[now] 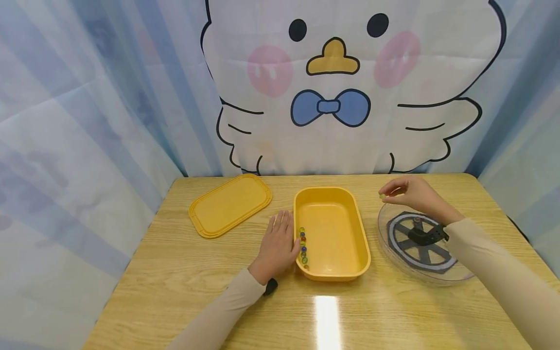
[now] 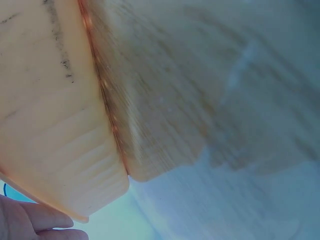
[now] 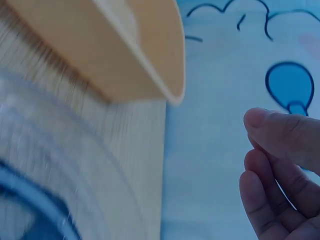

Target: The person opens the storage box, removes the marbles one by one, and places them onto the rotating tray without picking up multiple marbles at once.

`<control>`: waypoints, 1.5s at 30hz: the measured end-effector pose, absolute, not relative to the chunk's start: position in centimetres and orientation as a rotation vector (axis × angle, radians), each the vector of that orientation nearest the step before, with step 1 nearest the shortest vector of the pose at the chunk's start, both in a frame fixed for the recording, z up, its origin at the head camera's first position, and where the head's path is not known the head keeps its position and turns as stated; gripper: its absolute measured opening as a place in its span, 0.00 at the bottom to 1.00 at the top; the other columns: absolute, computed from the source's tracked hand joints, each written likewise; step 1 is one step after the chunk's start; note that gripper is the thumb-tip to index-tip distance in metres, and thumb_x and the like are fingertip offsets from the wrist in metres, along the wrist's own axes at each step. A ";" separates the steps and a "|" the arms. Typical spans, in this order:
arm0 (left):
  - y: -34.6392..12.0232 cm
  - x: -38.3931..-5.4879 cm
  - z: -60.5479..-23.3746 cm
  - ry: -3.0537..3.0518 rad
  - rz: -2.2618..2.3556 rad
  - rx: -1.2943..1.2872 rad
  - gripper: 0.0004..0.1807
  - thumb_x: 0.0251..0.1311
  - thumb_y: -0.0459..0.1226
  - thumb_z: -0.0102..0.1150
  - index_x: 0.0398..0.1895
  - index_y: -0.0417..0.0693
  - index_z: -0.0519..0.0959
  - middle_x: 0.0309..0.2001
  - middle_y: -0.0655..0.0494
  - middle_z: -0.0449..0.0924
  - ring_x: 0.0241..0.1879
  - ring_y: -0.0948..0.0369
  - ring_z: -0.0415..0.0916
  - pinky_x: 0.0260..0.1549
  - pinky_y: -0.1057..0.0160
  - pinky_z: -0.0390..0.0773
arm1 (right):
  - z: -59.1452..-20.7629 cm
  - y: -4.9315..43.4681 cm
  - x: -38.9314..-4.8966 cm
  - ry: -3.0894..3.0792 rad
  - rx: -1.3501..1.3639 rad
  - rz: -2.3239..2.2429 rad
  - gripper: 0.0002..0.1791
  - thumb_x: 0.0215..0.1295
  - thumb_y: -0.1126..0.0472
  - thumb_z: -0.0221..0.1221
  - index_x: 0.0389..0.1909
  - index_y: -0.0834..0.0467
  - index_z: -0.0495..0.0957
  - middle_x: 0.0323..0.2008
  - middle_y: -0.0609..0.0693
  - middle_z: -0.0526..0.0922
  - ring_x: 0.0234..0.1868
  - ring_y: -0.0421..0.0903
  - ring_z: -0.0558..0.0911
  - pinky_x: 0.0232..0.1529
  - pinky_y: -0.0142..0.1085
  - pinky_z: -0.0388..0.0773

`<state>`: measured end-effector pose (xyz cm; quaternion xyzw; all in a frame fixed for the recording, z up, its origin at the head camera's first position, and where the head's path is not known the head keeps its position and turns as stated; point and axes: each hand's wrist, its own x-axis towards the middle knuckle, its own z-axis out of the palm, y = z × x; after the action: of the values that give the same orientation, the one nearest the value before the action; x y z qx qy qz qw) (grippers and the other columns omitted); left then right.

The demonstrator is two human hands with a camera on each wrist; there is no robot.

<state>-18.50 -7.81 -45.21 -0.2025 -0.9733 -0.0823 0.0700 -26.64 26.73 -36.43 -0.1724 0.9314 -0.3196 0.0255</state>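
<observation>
The right hand (image 1: 410, 193) pinches a small marble (image 1: 382, 196) between thumb and fingers, above the far left edge of a clear round dish (image 1: 381, 232). The marble appears yellowish, though it is too small and partly covered to be sure. A dark spoked wheel shape (image 1: 423, 256) shows within the outline of the dish.

The left hand (image 1: 276, 245) grasps nothing; its fingers are extended and rest along the outside of a yellow bin (image 1: 334, 236), with the thumb over the near left part of its rim. Inside the bin, a row of coloured marbles (image 1: 304, 249) lies along the left wall.

A flat yellow lid (image 1: 230, 205) lies at an angle on the wooden counter (image 1: 188, 287), left of the bin. Behind stands a curtain (image 1: 328, 146) printed with a cartoon bird wearing a blue bow tie.
</observation>
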 end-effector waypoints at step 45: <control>-7.9 -18.6 -45.5 -2.923 -0.287 -0.611 0.34 0.68 0.46 0.39 0.70 0.32 0.54 0.71 0.38 0.55 0.73 0.47 0.50 0.71 0.49 0.49 | -45.4 33.6 -28.6 2.784 -0.436 -1.030 0.14 0.54 0.61 0.66 0.39 0.64 0.84 0.40 0.60 0.85 0.31 0.28 0.80 0.33 0.28 0.80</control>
<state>-18.65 -7.95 -45.51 -0.2032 -0.9719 -0.0953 0.0709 -28.64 33.56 -45.41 -0.1448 0.9257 -0.3424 0.0705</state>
